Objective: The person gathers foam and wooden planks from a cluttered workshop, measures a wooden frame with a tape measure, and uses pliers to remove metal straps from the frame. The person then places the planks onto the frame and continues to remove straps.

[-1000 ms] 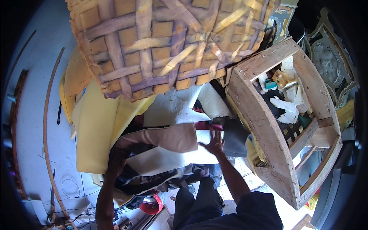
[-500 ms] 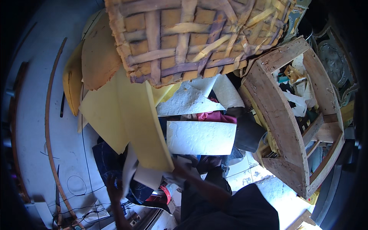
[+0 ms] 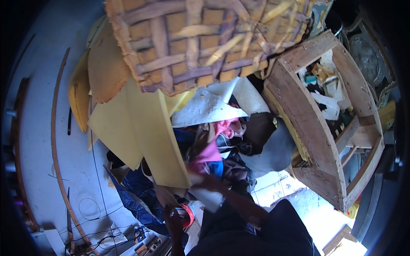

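Note:
My right hand [image 3: 209, 181] is blurred over a heap of cloths, its fingers closed on a white sheet [image 3: 208, 199] drawn down toward me. Just above it lie a pink cloth [image 3: 210, 151] and dark rags [image 3: 232, 168]. My left hand [image 3: 173, 218] is lower, in shadow beside a red roll [image 3: 188, 215]; its fingers are too dark to read. A yellow foam sheet [image 3: 145, 132] leans to the left of both hands.
A large woven webbing panel [image 3: 205, 42] hangs over the pile at the top. A wooden seat frame [image 3: 307, 119] stands on the right, with scraps inside. Also here: white padding [image 3: 205, 109], grey cloth [image 3: 273, 151], blue fabric [image 3: 136, 190], and a curved wooden strip [image 3: 55, 141] on the grey floor.
The white sheet that lay flat in the middle of the pile has come down toward me under my right hand, baring the pink cloth. My left hand has dropped low by the red roll.

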Motion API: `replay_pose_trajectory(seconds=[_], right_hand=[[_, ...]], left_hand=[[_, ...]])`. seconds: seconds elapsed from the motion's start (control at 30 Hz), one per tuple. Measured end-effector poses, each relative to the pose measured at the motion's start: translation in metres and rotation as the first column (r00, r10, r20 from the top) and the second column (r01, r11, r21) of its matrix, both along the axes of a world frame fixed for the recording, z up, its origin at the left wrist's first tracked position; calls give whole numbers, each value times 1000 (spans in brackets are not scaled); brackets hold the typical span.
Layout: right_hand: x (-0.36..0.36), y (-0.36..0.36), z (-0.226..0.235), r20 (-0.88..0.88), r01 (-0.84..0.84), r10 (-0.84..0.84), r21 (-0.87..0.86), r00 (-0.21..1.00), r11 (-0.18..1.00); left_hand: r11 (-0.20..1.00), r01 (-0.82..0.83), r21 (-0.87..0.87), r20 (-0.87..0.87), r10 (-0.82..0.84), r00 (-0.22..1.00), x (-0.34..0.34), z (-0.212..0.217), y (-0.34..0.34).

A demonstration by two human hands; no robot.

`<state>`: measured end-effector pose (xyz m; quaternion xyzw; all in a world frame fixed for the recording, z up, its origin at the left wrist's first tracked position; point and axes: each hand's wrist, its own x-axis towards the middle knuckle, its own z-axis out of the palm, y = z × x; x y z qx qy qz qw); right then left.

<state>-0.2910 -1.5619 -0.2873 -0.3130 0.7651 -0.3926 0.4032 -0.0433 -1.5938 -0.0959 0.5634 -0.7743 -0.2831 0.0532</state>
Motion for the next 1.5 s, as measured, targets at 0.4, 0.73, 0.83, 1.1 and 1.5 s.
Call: replay_pose_trajectory(seconds=[0.4,0.73,0.83,1.1,1.5], right_hand=[[75,9,190,78,-273,402,-614,912,740],[-134,77,96,-272,-60,151,316,950,947],[-184,91,121,-564,190,-8,265,826,945],[-269,72,279,-566,86,-417,-519,711,850],[-128,240,219,-202,156,-175,-109,964,982]], left_hand=[[934,-227,277,-403,327,855,32,28,-61],[934,-104,342,-344,227,911,-48,35,-5],[987,79,137,-304,-34,952,-43,18,0],[957,175,-231,-477,-268,837,-180,100,-84],[834,544,91,-599,-390,699,-487,281,-160]])
